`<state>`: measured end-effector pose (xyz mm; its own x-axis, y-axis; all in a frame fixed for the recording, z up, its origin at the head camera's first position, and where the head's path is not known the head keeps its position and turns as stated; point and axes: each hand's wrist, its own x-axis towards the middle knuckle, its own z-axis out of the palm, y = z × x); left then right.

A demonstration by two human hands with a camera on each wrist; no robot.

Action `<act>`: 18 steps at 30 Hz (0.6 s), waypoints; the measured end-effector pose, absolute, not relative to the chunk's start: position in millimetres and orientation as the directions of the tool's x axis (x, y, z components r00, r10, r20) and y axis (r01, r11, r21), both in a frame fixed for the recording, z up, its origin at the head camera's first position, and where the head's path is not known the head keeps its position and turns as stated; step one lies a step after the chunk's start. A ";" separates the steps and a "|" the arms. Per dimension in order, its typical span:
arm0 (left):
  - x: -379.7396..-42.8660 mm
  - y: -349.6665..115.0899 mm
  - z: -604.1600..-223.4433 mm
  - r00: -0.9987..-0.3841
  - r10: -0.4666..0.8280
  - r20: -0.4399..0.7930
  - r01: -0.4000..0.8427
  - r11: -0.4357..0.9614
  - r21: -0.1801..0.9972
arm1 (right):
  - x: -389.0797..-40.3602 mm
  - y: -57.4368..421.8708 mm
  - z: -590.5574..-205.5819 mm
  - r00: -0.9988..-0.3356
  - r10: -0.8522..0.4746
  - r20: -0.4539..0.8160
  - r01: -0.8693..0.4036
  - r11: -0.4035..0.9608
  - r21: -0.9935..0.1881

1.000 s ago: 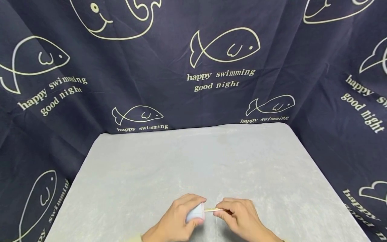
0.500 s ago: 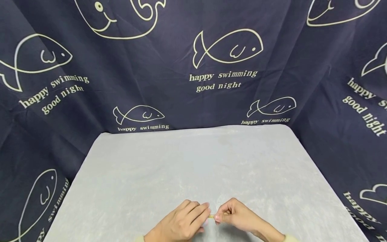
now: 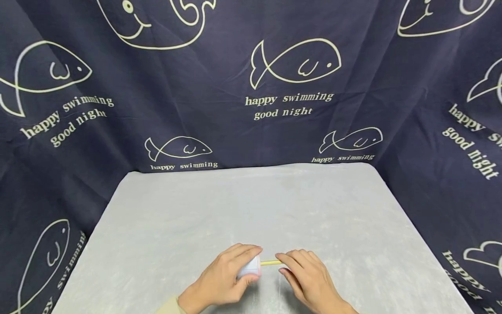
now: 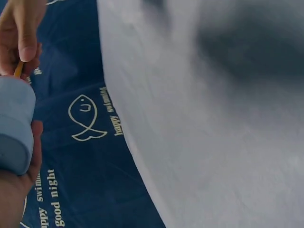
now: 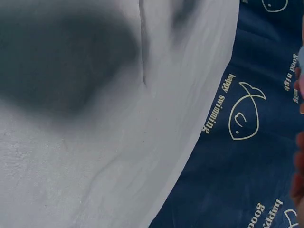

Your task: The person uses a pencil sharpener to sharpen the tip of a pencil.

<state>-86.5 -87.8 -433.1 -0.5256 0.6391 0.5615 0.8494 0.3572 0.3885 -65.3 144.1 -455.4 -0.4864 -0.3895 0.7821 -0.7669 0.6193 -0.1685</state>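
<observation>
A light blue pencil sharpener [image 3: 249,267] with a pinkish rim lies sideways in my left hand [image 3: 223,275], fingers over its top and thumb below. From its right end a yellow pencil [image 3: 269,263] sticks out toward my right hand [image 3: 310,277]. The right fingertips pinch the pencil's outer end, which the hand hides. In the left wrist view the rounded sharpener body [image 4: 13,102] sits at the left edge, with the orange-looking pencil [image 4: 19,69] between the right thumb and fingers. Only slivers of hands show at the right edge of the right wrist view.
Both hands are above the near part of a table with a pale grey cloth [image 3: 251,209]. Dark blue curtains [image 3: 219,96] printed with fish and lettering hang behind it and at both sides. Shadows fall on the cloth below the hands.
Both hands have risen slightly away from the body. The left hand has turned, so the sharpener shows again after being covered half a second ago. More pencil shows than then; the right fingers have shifted.
</observation>
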 end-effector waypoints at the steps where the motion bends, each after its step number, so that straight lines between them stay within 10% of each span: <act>1: -85.4 -87.9 -431.1 -0.562 0.632 0.534 0.821 0.350 0.451 | -66.6 143.5 -454.4 -0.450 -0.388 0.804 -0.774 0.618 -0.135; 6: -81.3 -86.6 -426.2 -0.610 0.641 0.466 0.753 0.288 0.591 | -70.7 140.2 -444.7 -0.305 -0.383 0.872 -0.794 0.608 -0.011; 11: -78.2 -84.0 -429.5 -0.527 0.664 0.530 0.830 0.269 0.488 | -67.3 136.8 -445.8 -0.280 -0.363 0.889 -0.800 0.600 -0.007; 14: -77.0 -82.4 -433.8 -0.431 0.674 0.600 0.901 0.285 0.327 | -61.0 137.5 -455.0 -0.365 -0.345 0.865 -0.806 0.583 -0.108; 18: -75.5 -78.9 -441.8 -0.260 0.684 0.682 0.953 0.294 0.068 | -47.4 143.0 -457.9 -0.659 -0.381 0.649 -0.733 0.518 -0.440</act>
